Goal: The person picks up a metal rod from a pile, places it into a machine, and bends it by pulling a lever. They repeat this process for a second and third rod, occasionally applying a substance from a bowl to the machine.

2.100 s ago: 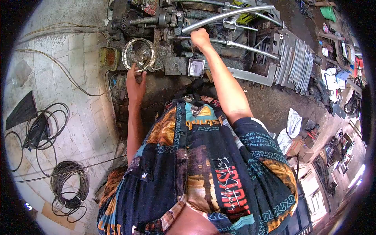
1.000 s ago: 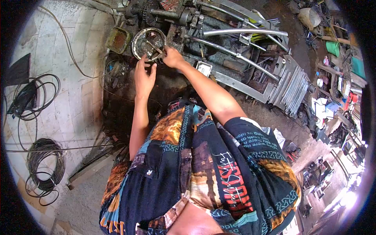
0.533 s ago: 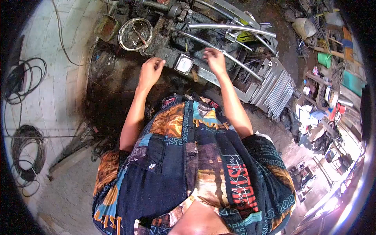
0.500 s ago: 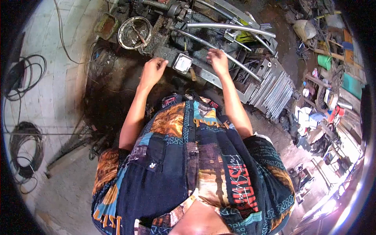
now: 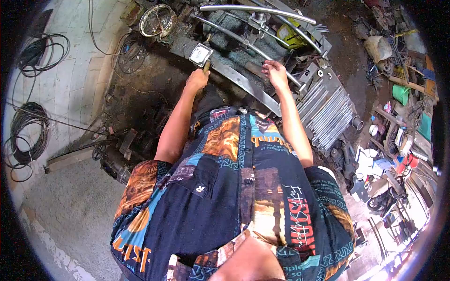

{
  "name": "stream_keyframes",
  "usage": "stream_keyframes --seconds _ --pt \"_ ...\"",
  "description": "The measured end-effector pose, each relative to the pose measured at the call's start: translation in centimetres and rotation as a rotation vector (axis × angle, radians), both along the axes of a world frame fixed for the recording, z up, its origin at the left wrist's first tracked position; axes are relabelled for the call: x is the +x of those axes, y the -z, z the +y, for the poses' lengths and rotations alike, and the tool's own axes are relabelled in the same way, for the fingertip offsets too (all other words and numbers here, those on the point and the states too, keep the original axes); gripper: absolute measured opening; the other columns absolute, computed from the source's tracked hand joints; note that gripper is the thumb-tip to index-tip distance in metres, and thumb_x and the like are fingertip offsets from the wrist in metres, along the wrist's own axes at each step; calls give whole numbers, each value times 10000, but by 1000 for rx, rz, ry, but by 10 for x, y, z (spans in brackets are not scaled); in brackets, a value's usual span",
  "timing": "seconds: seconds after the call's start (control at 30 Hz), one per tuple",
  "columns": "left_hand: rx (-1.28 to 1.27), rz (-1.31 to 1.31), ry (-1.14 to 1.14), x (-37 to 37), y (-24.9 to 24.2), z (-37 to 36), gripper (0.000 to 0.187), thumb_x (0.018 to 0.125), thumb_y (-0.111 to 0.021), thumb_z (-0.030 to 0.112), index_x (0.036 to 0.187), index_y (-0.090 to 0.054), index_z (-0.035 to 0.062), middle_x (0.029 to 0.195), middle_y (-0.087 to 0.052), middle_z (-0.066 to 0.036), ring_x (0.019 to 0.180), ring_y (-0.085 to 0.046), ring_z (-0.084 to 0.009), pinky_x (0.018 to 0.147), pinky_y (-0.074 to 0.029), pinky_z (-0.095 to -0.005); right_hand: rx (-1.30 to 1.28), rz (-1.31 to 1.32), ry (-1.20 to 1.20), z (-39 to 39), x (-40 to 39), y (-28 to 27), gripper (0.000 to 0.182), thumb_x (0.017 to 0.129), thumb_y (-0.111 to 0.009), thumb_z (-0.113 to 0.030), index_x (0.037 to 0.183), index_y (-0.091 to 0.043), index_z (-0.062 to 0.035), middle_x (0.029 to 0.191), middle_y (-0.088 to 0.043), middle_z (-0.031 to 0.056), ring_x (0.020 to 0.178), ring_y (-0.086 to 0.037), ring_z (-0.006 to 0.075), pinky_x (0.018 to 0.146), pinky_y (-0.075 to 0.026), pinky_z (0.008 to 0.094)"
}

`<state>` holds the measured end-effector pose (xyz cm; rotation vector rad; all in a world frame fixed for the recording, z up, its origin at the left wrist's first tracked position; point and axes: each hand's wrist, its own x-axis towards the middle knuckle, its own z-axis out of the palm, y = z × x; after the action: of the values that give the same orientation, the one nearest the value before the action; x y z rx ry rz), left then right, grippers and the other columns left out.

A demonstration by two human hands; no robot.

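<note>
My left hand (image 5: 198, 80) is closed around the wooden handle (image 5: 206, 67) of a tool with a square, pale metal head (image 5: 200, 55). That head is over the near end of a long flat metal bar (image 5: 239, 80). To the right, my right hand (image 5: 276, 74) has its fingers slightly bent and apart, with nothing visible in them. Its fingertips are close to a curved metal tube (image 5: 255, 48); whether they touch it I cannot tell. Another bent tube (image 5: 258, 14) lies beyond.
Several metal rods (image 5: 326, 114) are stacked right of my right forearm. A round, dirty basin (image 5: 157, 22) stands at the upper left. Behind the tubes is a yellow object (image 5: 291, 36). Coiled cable (image 5: 29, 133) lies at the far left, and a green bucket (image 5: 400, 94) is at the right.
My left hand, empty before, has closed on the tool's handle. My right hand has moved slightly right along the tube. The view has shifted, too.
</note>
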<state>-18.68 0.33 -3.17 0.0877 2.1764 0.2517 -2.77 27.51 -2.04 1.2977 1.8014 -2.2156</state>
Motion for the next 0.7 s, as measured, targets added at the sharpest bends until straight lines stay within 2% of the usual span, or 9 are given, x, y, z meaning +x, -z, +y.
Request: stream_keyframes --seconds 0.07,0.23,0.3,0.4,0.5,0.53,0.57,0.63,0.7 --pt "-30 379 167 13 8 -3 519 974 -507 460 931 -663 -33 967 -727 -187 859 -712 -378 783 -547 -489 -40 3 8 3 10 0 226 952 -580 -67 1137 -622 55 966 -680 107 770 -651 151 692 -544 277" --pt "-118 343 133 14 45 -15 527 990 -431 496 1082 -543 -10 1058 -674 -294 1045 -647 -450 884 -515 -528 -102 -54 -1 16 0 2 233 960 -579 -94 1153 -626 28 975 -680 100 765 -656 160 662 -537 285" --pt "-217 264 30 22 62 -27 558 958 -488 517 1123 -534 -14 1130 -658 -287 1127 -624 -422 910 -514 -492 -130 -59 -4 25 7 0 239 967 -572 -114 1156 -628 19 981 -683 101 751 -658 159 659 -530 280" --pt "-418 193 132 18 62 -28 599 889 -594 520 1171 -583 -8 1240 -639 -231 1167 -623 -363 927 -518 -439 -94 -65 -19 40 23 -1 253 969 -561 -141 1175 -631 -12 1019 -693 88 792 -676 158 675 -513 273" --pt "-450 -1 320 1 28 -26 629 808 -686 513 1199 -649 22 1277 -642 -175 1169 -634 -307 943 -516 -397 -92 -92 -13 51 32 -14 266 973 -547 -150 1198 -628 -33 1052 -698 83 818 -691 155 687 -507 270" --pt "-483 -222 183 -7 -36 5 599 781 -713 493 1178 -693 45 1272 -650 -159 1146 -648 -297 949 -519 -396 -85 -98 0 55 33 -12 267 973 -546 -145 1202 -624 -31 1043 -698 82 825 -693 156 687 -510 273" --pt "-481 -221 178 -14 -53 13 599 781 -713 493 1178 -693 45 1272 -650 -159 1146 -648 -297 949 -519 -396 -77 -103 11 58 34 -8 269 973 -545 -141 1206 -621 -29 1033 -698 82 832 -695 158 688 -513 277" --pt "-455 147 321 -21 -74 21 619 773 -733 500 1170 -687 28 1210 -674 -183 1123 -656 -327 947 -524 -414 -98 -92 2 61 24 -1 269 971 -542 -133 1205 -617 -25 1015 -699 75 836 -697 157 688 -514 279" --pt "-345 313 237 -40 -97 36 582 773 -743 487 1106 -698 11 1173 -678 -212 1106 -654 -362 940 -526 -447 -138 -49 9 59 5 0 222 974 -549 -118 1147 -637 -13 976 -701 75 786 -677 156 675 -509 283"
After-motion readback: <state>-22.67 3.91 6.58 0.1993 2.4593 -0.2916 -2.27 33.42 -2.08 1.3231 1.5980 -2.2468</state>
